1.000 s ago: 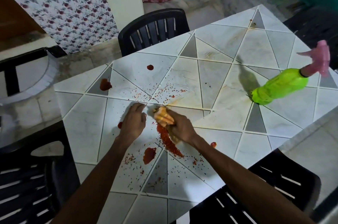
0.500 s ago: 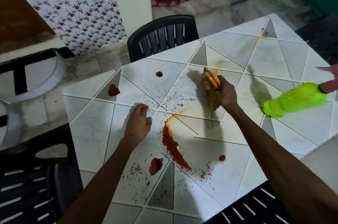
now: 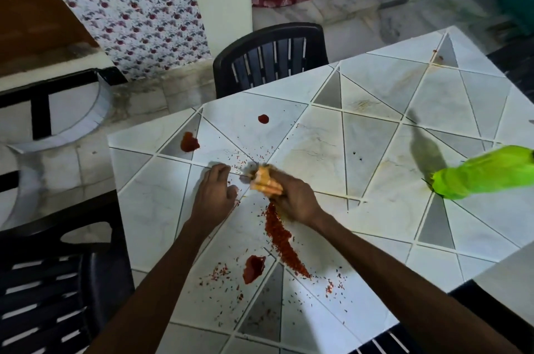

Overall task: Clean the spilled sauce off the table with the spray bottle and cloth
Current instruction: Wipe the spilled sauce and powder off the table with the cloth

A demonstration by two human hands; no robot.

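While my right hand [image 3: 294, 200] grips the bunched orange cloth [image 3: 265, 183] in curled fingers and presses it on the tabletop [image 3: 375, 168], the cloth sits at the far end of a long ridge of red sauce [image 3: 281, 241]. My left hand [image 3: 215, 194] rests just beside it, fingers loosely bent, holding nothing. Three separate sauce blobs [image 3: 253, 268] lie around (one near me, two farther). The green spray bottle [image 3: 485, 173] is well apart, at the right edge.
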